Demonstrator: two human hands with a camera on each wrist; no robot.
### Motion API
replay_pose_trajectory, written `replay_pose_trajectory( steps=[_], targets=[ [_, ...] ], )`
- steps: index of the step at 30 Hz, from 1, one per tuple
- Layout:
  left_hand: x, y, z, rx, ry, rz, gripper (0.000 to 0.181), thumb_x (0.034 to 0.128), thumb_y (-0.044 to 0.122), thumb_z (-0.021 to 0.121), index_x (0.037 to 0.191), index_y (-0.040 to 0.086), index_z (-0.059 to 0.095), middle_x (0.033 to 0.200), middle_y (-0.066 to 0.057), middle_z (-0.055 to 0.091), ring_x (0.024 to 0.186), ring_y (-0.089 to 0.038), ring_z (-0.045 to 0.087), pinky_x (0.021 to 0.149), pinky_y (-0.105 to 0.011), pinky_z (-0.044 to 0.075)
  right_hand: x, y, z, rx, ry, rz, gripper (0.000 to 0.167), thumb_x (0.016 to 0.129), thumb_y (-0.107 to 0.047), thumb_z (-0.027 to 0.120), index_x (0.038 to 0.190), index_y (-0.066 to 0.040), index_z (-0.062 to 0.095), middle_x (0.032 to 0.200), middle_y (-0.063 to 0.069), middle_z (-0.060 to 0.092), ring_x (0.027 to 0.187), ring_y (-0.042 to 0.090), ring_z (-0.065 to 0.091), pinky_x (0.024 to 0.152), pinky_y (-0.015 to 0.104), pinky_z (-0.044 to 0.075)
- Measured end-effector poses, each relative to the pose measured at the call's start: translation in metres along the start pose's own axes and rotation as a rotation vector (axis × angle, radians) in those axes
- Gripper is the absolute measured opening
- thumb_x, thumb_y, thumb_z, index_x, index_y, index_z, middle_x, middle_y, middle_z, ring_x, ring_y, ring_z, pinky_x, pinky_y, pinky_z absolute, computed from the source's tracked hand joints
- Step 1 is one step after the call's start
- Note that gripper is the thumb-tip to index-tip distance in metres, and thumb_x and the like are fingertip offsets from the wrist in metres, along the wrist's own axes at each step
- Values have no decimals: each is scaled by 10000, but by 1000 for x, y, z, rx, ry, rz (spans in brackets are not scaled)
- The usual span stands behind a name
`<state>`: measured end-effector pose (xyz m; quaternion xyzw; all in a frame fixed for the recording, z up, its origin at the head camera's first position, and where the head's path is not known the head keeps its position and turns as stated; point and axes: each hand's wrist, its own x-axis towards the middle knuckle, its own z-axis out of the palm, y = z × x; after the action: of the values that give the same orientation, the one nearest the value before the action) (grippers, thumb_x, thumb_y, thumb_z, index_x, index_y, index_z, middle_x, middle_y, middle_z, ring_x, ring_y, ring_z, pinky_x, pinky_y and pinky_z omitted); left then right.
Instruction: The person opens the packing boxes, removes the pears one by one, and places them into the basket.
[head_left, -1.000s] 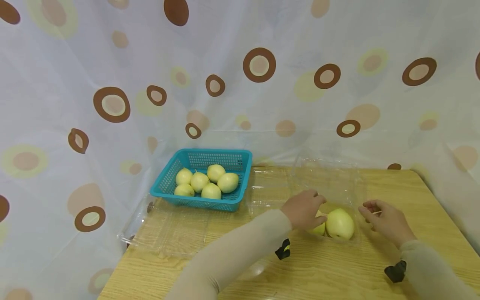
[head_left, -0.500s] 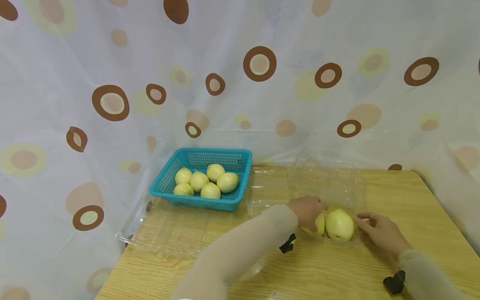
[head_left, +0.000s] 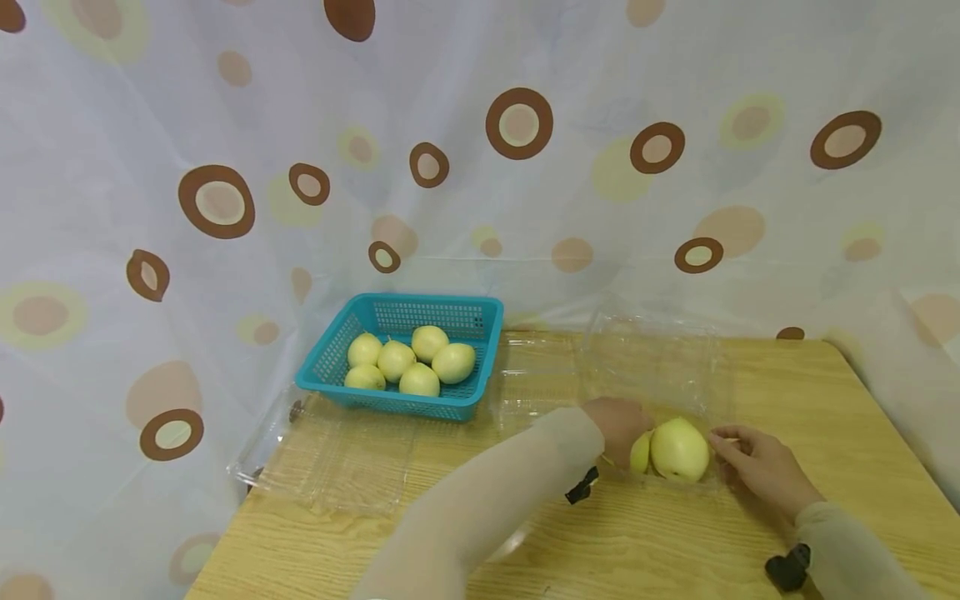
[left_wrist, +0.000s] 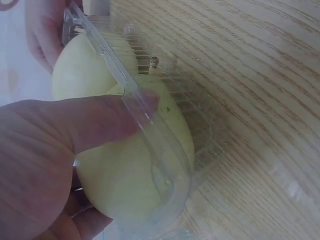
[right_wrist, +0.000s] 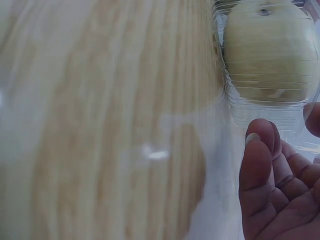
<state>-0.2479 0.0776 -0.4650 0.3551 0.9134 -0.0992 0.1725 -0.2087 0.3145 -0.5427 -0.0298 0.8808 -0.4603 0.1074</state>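
Note:
Two pale yellow pears sit side by side in a clear plastic box (left_wrist: 172,145) whose lid (head_left: 652,358) lies folded back behind them. My left hand (head_left: 618,429) grips the left pear (left_wrist: 120,175), thumb across its top and fingers curled around its far side, partly hidden. The right pear (head_left: 679,450) lies against it, untouched by the left hand. At the box's right side, my right hand (head_left: 765,467) holds the edge between thumb and fingers; in the right wrist view these fingers (right_wrist: 257,162) are at the ribbed wall.
A blue basket (head_left: 480,400) with several pears stands at the back left of the wooden table (head_left: 637,550). More clear plastic boxes (head_left: 360,467) lie open in front of and beside it. A spotted curtain (head_left: 465,225) hangs behind the table.
My left hand has lowered onto the left pear and shifted slightly right. The right hand has moved left to the box's edge.

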Motion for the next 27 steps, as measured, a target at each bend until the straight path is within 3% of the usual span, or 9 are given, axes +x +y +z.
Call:
replay_pose_trajectory(
  steps=[4, 11, 18, 27],
  targets=[
    [1, -2, 0, -19, 6, 12, 628, 724, 346, 848, 1284, 336, 563, 1129, 188, 585, 1023, 11, 541, 876, -164, 436, -1, -2, 0, -2, 4, -13, 667, 982, -510, 457, 1364, 37, 446, 991, 116, 646, 779, 201, 635, 620, 325, 554],
    [4, -7, 5, -63, 82, 47, 345, 719, 373, 839, 975, 282, 628, 836, 171, 544, 764, -5, 513, 681, -172, 438, 1, -4, -1, -39, 25, -16, 655, 985, -504, 455, 1349, 41, 463, 951, 95, 655, 752, 185, 631, 606, 310, 543],
    [4, -13, 6, 28, 159, 90, 570, 756, 553, 746, 1225, 270, 588, 1070, 140, 550, 975, -12, 505, 864, -165, 427, 1, -5, 1, -92, 41, -32, 618, 994, -498, 440, 1306, 30, 510, 766, 76, 608, 624, 180, 561, 532, 298, 478],
    [-17, -26, -19, -6, 305, 180, 748, 789, 484, 743, 1420, 206, 452, 1307, 86, 494, 1155, -37, 468, 942, -137, 380, 3, -10, 2, -60, 45, -20, 628, 988, -514, 438, 1299, 26, 517, 691, 85, 569, 540, 191, 514, 481, 312, 440]
  ],
)
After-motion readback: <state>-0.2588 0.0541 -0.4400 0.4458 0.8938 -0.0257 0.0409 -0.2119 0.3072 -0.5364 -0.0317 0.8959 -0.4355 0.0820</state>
